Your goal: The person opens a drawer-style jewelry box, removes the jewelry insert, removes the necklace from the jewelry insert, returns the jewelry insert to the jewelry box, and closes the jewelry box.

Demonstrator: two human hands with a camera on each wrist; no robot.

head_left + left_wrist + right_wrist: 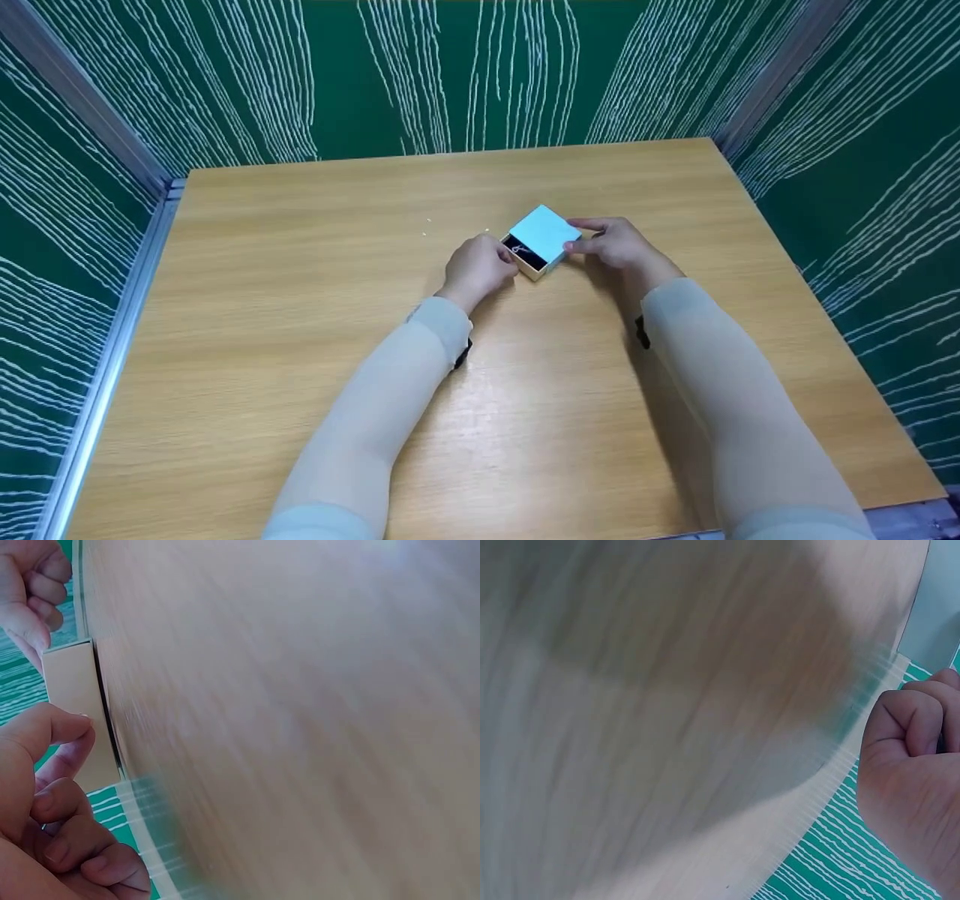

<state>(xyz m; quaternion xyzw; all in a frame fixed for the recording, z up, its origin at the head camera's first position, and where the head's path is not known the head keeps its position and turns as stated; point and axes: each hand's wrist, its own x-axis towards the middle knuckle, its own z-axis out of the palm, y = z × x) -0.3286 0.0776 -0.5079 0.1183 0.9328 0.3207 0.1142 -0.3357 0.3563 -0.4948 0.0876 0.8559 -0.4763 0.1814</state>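
Observation:
A small drawer-style box with a light blue sleeve (546,229) lies on the table, its cream inner tray (535,274) slid partway out toward the left. In the tray's dark lining shows a thin silvery item (517,248), too small to name. My left hand (480,266) pinches the tray's outer end; the left wrist view has its thumb and forefinger at the cream end face (71,682). Thumb and fingers of my right hand (616,241) grip the sleeve at its right side. From the right wrist, the blue sleeve (934,615) appears beyond the curled fingers.
Under the box is a wood-grain table (315,315). A few tiny white specks (426,227) lie left of the box. Green walls with white streaks (517,75) stand behind and on both sides, with a metal frame post (112,300) at the left.

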